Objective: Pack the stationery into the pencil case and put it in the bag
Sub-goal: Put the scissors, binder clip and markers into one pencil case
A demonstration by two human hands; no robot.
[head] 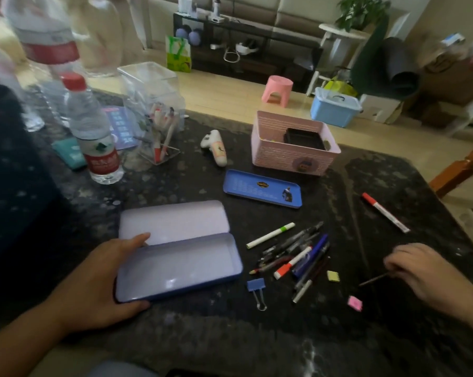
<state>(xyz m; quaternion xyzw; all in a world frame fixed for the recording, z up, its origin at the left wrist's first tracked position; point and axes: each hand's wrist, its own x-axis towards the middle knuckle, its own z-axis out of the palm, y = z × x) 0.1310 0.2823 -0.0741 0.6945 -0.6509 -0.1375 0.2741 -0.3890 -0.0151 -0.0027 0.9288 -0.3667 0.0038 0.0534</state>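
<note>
An open lilac tin pencil case [179, 268] lies on the dark marble table, its lid [172, 221] flat behind it and nothing inside. My left hand [104, 278] grips the case's left end. To its right lies a heap of several pens and markers [298, 257], a white green-tipped marker [270, 235], a blue binder clip [257, 289], a yellow eraser [333, 276] and a pink eraser [355, 303]. My right hand [425, 273] pinches a thin dark pencil [372, 279] right of the heap. A red-capped marker [385, 212] lies apart, far right. The dark mass at the left edge could be the bag; I cannot tell.
A blue tin tray [262, 189] sits behind the pens, a pink basket [292, 144] behind that. Water bottles [93, 131], a clear pen holder [159, 131] and a small white plush toy [216, 148] stand at the back left. A dark object [9, 186] fills the left edge.
</note>
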